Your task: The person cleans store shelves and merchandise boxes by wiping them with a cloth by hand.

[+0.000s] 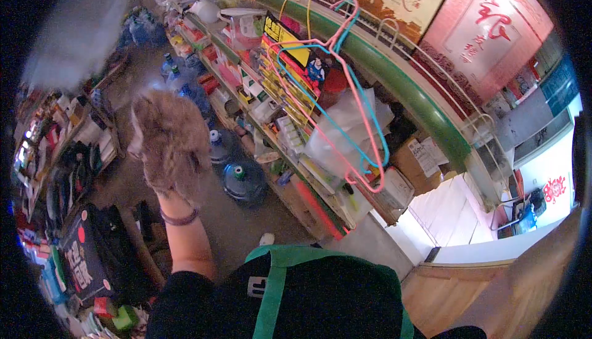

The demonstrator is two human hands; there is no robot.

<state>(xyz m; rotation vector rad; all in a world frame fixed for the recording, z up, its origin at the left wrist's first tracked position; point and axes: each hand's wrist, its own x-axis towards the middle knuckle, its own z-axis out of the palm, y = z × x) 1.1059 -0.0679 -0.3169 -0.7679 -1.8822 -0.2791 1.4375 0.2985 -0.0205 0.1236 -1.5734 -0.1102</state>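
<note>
My left hand [169,145] is raised out in front of me over the aisle, at the end of a bare forearm with a dark band at the wrist. A brown, fuzzy glove or mitt [176,132] covers the whole hand. Blur and the covering hide how the fingers lie. In the view, the hand appears beside several blue water jugs [244,182] on the floor. My right hand is out of view; only a bit of black sleeve [459,333] shows at the bottom edge.
Stocked shelves [271,123] run along the right, with pink and blue hangers [361,92] hanging from the green-edged counter [425,114]. Crowded low racks [61,135] line the left. A blurred whitish translucent shape [77,31] fills the upper left. A bright doorway [542,185] is at right.
</note>
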